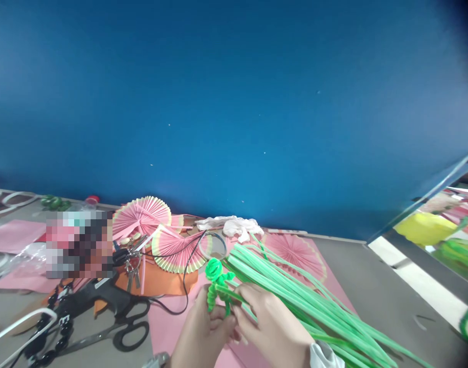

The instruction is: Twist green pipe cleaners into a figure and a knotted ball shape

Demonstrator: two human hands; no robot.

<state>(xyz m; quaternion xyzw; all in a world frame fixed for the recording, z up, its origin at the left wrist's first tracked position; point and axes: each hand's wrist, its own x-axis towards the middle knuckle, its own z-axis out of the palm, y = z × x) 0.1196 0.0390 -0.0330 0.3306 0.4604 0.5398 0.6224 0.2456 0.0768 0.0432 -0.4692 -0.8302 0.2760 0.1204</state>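
Note:
A small figure of coiled green pipe cleaners (215, 271), with a round ball on top and curled limbs, is held upright over the pink paper. My left hand (205, 329) pinches its lower part from the left. On the other side, the fingers of my right hand (266, 317) close on a green pipe cleaner strand that runs to the figure. Close to the right hand lies a large bundle of light green pipe cleaners (295, 296), spread toward the lower right. My fingers hide the bottom of the figure.
Pink pleated paper fans (180, 250) lie along the blue partition (234, 112), near crumpled white tissue (237, 225). Black-handled scissors (132, 335), keys (132, 271), a dark cord and a beaded strand (65, 324) crowd the left. Yellow and green materials (425, 227) sit beyond the partition at right.

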